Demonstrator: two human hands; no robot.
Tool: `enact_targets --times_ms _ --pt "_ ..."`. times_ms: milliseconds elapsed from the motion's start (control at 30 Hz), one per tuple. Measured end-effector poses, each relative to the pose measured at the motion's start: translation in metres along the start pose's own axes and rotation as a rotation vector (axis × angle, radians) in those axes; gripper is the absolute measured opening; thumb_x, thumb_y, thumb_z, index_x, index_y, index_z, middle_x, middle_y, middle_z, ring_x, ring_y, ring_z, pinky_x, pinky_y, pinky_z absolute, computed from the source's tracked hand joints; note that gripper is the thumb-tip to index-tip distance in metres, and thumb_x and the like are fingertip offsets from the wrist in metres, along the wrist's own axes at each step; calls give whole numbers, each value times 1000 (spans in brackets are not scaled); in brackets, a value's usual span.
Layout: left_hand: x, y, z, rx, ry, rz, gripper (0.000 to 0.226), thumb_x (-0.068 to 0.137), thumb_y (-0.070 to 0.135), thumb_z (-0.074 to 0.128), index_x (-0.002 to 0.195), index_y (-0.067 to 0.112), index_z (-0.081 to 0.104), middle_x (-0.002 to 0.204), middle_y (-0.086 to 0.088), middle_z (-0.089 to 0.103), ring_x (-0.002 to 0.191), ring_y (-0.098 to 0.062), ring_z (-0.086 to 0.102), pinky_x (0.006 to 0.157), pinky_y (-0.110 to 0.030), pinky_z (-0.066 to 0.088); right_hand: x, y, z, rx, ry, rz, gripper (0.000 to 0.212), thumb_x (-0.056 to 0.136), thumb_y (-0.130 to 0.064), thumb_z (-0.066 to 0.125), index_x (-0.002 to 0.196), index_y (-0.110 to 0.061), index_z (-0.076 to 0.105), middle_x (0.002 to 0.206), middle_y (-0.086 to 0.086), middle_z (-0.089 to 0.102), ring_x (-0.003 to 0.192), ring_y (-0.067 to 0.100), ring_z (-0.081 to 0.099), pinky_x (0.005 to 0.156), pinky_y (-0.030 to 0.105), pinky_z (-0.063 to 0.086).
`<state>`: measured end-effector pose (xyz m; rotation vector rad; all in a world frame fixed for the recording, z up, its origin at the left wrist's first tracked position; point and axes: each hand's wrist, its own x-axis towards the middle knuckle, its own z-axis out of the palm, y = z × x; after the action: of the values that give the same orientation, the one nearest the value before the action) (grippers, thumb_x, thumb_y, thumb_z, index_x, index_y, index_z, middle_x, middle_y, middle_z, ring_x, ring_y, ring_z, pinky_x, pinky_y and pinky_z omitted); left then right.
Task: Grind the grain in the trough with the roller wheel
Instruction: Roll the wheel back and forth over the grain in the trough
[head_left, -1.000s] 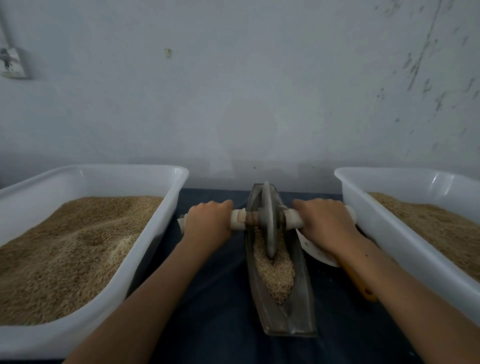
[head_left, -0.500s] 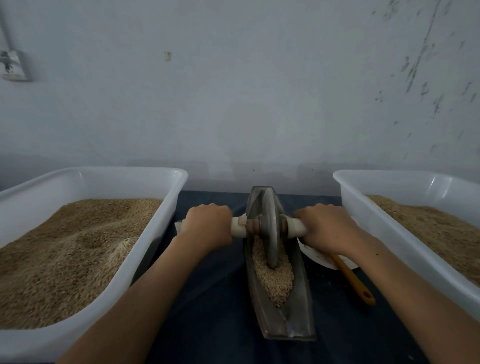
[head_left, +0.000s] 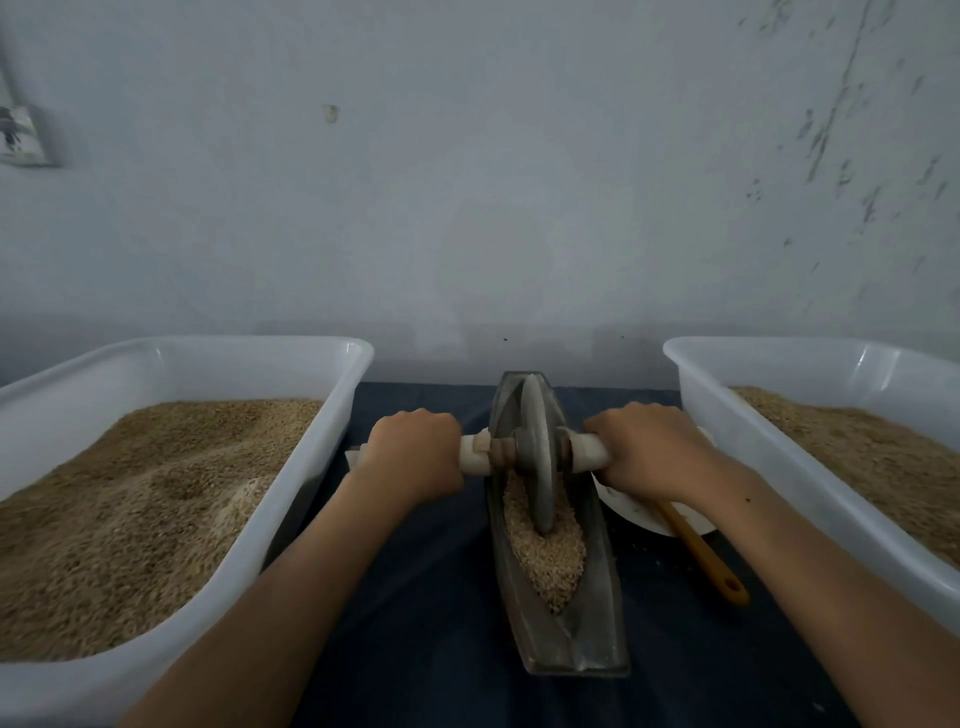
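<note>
A: Where is the grain?

B: The grain (head_left: 545, 545) lies heaped in the boat-shaped metal trough (head_left: 597, 597) at lower centre of the frame, on a dark cloth (head_left: 431, 571). The roller wheel (head_left: 537, 457) stands upright in it, its lower edge sunk into the heap.

A: And the hands?

B: The left hand (head_left: 413, 457) and right hand (head_left: 647, 452) are each curled round an end of the white axle handle (head_left: 475, 456), either side of the wheel.

A: So which step?

B: Mid-grind, I judge. Next calls for even pressure from both hands, keeping the wheel upright in the groove.

A: Around it?

B: White tubs of grain at left (head_left: 291, 467) and right (head_left: 753, 441); an orange-handled utensil (head_left: 706, 556) on a white plate (head_left: 639, 514), right of the trough.
</note>
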<state>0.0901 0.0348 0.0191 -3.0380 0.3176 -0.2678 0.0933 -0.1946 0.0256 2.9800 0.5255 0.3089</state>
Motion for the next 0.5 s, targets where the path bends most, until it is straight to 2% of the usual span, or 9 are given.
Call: enact_targets --times_ms 100,167,300,400,500 --pt "1 0 -3 2 -51 16 24 83 32 62 102 18 59 86 3 56 81 -15 56 72 -29 44 -2 1 -6 40 -96 -8 8 83 -29 62 89 -33 57 78 -9 55 77 14 57 56 26 34" --pt "2 -1 -2 3 -46 11 24 84 32 62 103 19 59 91 2 60 85 -17 59 73 -30 44 -3 1 -5 32 -79 -4 10 83 -29 61 86 -34 53 78 -9 54 75 13 54 55 26 32" --pt "2 -1 6 -23 89 -10 15 85 33 59 95 22 55 93 1 63 84 -18 59 69 -30 41 0 0 8 -38 126 3 7 89 -29 54 88 -30 47 89 -4 62 83 19 59 63 30 34" --pt "0 0 12 -52 216 -30 14 86 34 57 85 26 46 90 1 63 81 -18 59 67 -29 40 1 -2 15 -90 263 2 6 91 -27 50 97 -26 49 91 -4 64 84 21 61 62 31 32" --pt "0 -1 14 -61 208 -41 14 86 35 58 93 23 54 92 1 63 84 -20 61 69 -30 42 2 -3 16 -106 287 -10 8 90 -25 52 98 -24 50 90 -3 64 83 22 61 61 31 31"
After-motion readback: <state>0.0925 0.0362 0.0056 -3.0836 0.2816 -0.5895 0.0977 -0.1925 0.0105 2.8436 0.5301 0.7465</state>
